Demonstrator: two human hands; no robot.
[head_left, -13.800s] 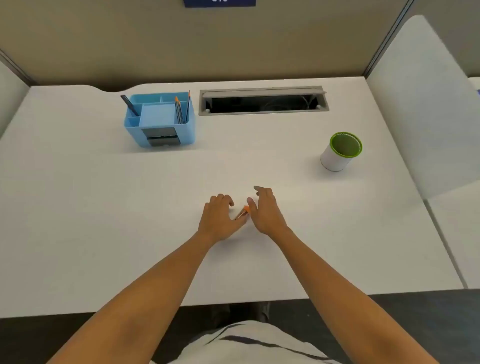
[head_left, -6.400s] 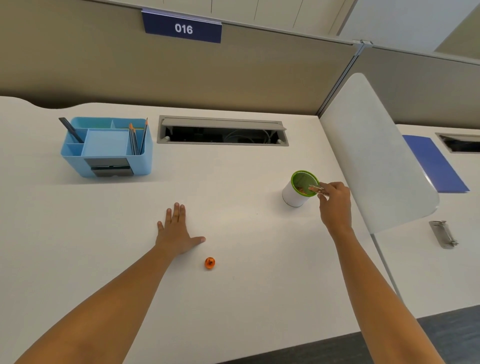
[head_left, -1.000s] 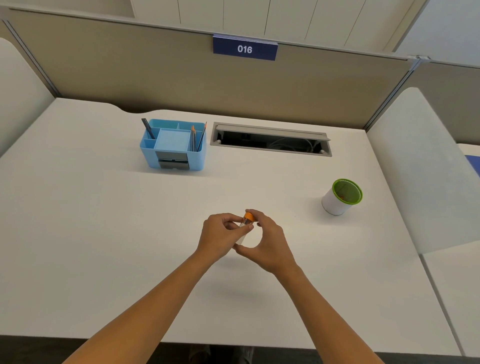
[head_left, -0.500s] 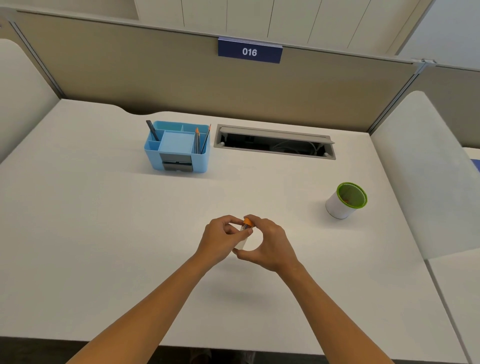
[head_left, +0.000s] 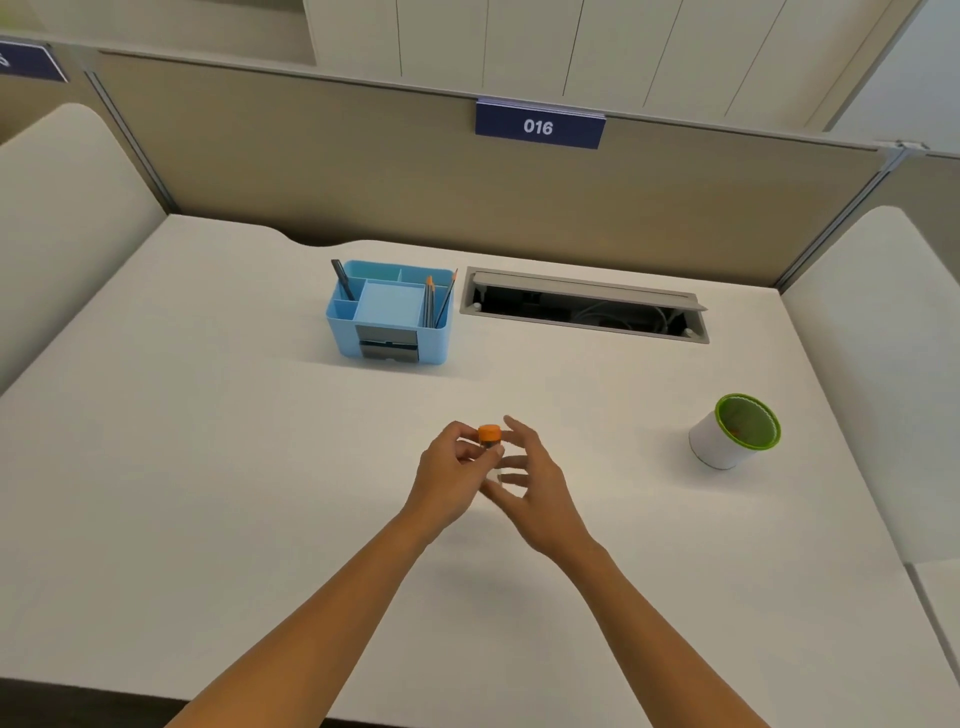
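A small clear tube with an orange cap (head_left: 489, 434) is held upright above the middle of the white desk (head_left: 208, 467). My left hand (head_left: 453, 474) pinches it just below the cap with thumb and fingers. My right hand (head_left: 535, 486) sits right beside it with fingers spread and relaxed, off the tube. A white cup with a green rim (head_left: 733, 432) stands on the desk to the right, with something small and orange at its bottom.
A blue desk organiser (head_left: 390, 313) with pencils stands at the back, next to an open cable hatch (head_left: 584, 310). Padded dividers flank the desk on the left (head_left: 62, 208) and right (head_left: 883, 338). A sign reading 016 (head_left: 539, 126) hangs on the back partition.
My right hand has let go of the orange-capped tube and opened its fingers. My left hand still holds it. The view has tilted up slightly.
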